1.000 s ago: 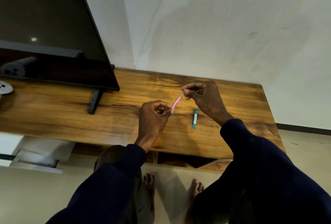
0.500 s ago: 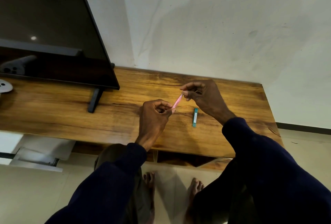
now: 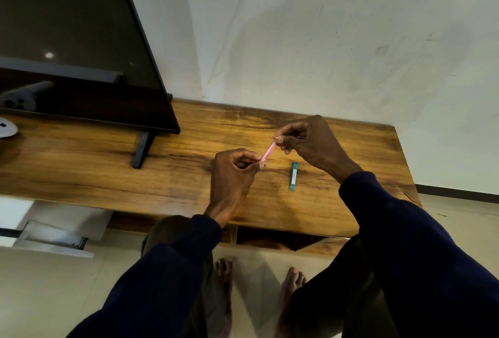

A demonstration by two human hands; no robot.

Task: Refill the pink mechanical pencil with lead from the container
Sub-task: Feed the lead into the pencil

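The pink mechanical pencil (image 3: 267, 152) is held slanted above the wooden tabletop (image 3: 175, 175), between both hands. My left hand (image 3: 232, 175) grips its lower end in closed fingers. My right hand (image 3: 310, 143) pinches at its upper end with thumb and forefinger; whether a lead is between those fingertips is too small to tell. The teal lead container (image 3: 293, 176) lies flat on the table just below my right hand, touched by neither hand.
A large dark TV screen (image 3: 67, 48) on a black stand foot (image 3: 141, 148) fills the left of the table. A white round object (image 3: 6, 127) sits at the far left edge. A pale wall rises behind; the table's right edge is near my right sleeve.
Both hands keep nearly the same pose with the pencil between them; only a slight shift of the view. The container has not moved.
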